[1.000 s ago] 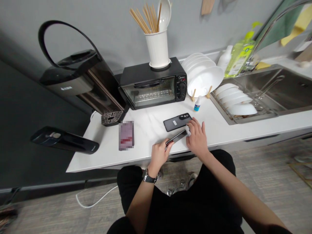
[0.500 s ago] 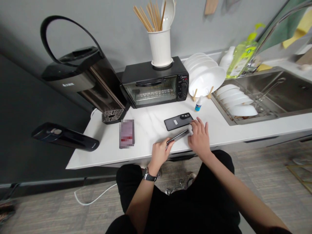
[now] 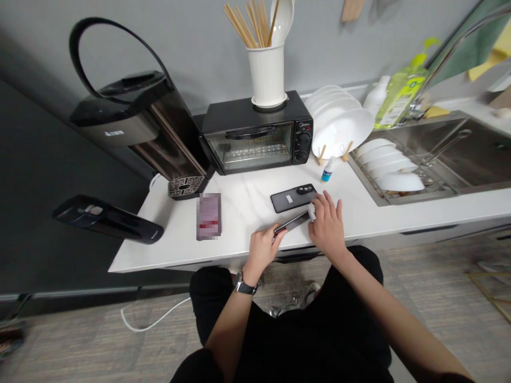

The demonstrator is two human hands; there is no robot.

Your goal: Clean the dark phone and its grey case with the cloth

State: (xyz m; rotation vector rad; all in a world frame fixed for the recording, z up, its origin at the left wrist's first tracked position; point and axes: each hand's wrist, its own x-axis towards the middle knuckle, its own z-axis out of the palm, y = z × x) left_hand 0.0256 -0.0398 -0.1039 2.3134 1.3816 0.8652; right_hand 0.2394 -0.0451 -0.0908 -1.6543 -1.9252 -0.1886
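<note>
My left hand (image 3: 263,249) grips one end of a smartphone (image 3: 293,222), which is tilted on edge near the front of the counter. At its other end, my right hand (image 3: 328,222) pinches a small white wad (image 3: 311,211), tissue or cloth, against the phone; some of its fingers are raised. Just behind lies a dark phone case (image 3: 288,200) with camera openings, flat on the counter, with a small white label on it. A small spray bottle (image 3: 327,171) with a blue label stands upright beyond my right hand.
Left on the white counter (image 3: 239,205) lies a blurred-out purple packet (image 3: 208,217). Behind stand a black water dispenser (image 3: 131,122), a toaster oven (image 3: 255,135) bearing a chopstick holder (image 3: 267,74), and racked plates (image 3: 339,127). A sink (image 3: 455,159) with bowls is at right.
The camera view has shifted slightly. Both hands keep nearly the same pose, with the phone and the white wad still in them.
</note>
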